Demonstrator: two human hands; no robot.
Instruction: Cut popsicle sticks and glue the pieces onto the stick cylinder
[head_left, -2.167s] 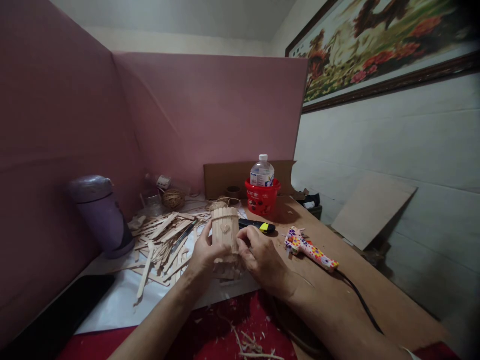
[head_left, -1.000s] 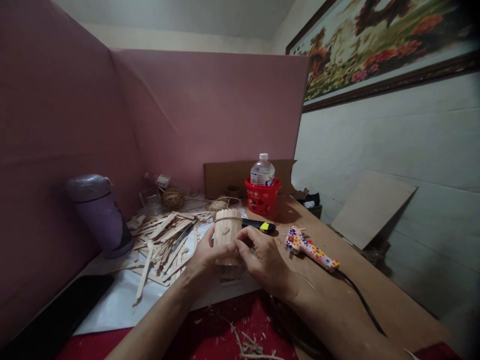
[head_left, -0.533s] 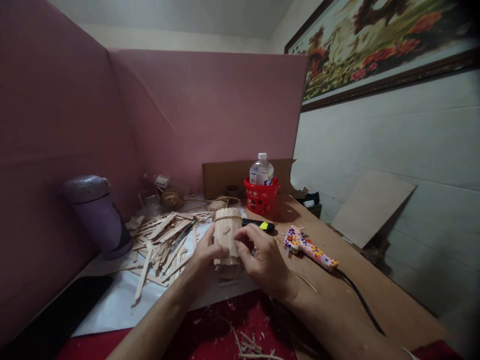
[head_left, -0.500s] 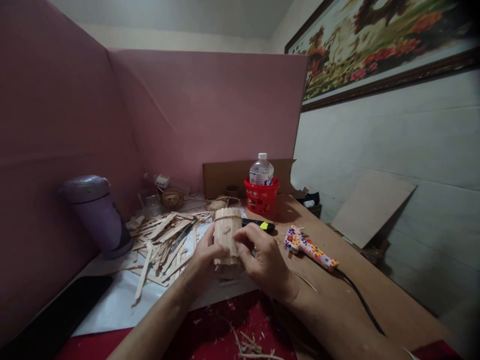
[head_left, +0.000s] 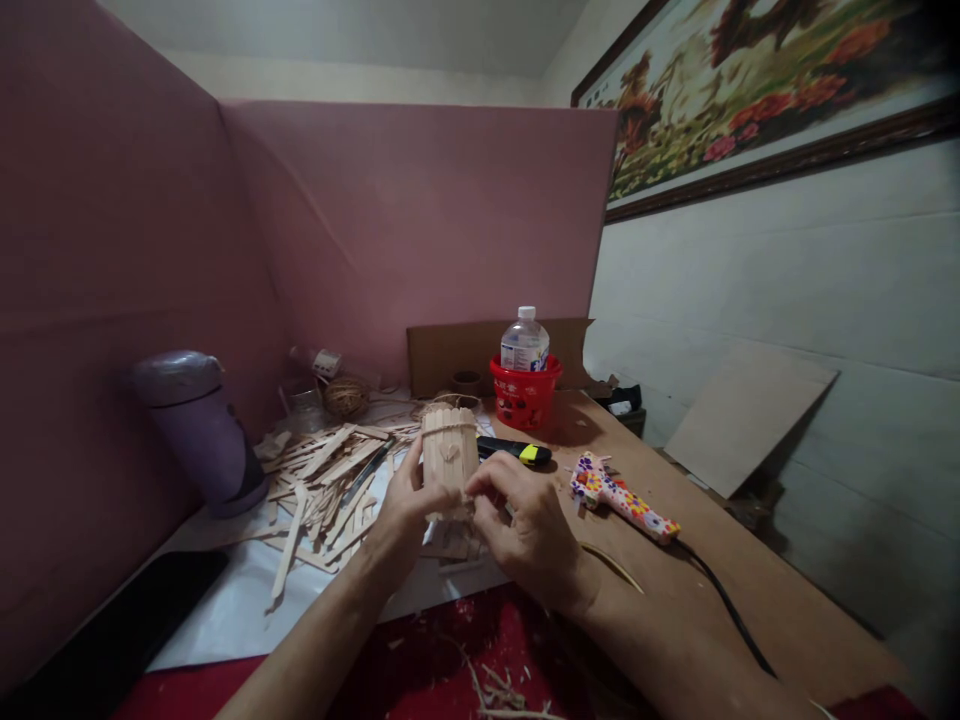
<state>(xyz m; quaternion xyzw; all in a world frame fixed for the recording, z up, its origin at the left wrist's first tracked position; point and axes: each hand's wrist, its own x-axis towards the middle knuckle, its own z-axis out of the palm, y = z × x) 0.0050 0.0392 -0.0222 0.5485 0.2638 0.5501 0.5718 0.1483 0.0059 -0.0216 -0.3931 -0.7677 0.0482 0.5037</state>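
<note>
A small round holder of craft sticks [head_left: 451, 452] stands tilted a little between my hands, with twine wound near its top and a small wooden heart on its front. My left hand [head_left: 407, 505] grips its left side and lower front, the thumb across the sticks. At its lower right edge my right hand [head_left: 517, 510] has thumb and forefinger brought together in a pinch. Whatever is between those fingertips, if anything, is too small to make out. Behind the right hand lies a black and yellow utility knife [head_left: 525, 453].
Loose craft sticks [head_left: 330, 490] are heaped at the left, near a purple tumbler [head_left: 202, 430] and a black phone-like slab [head_left: 120, 630]. A flower-patterned glue gun [head_left: 619, 497] with its cord lies right. Behind stand a red bucket [head_left: 525, 392] holding a plastic bottle [head_left: 525, 345], and a twine ball [head_left: 345, 397].
The stick holder and my left hand have shifted slightly left and up. My right hand's fingertips have moved down to the holder's lower edge.
</note>
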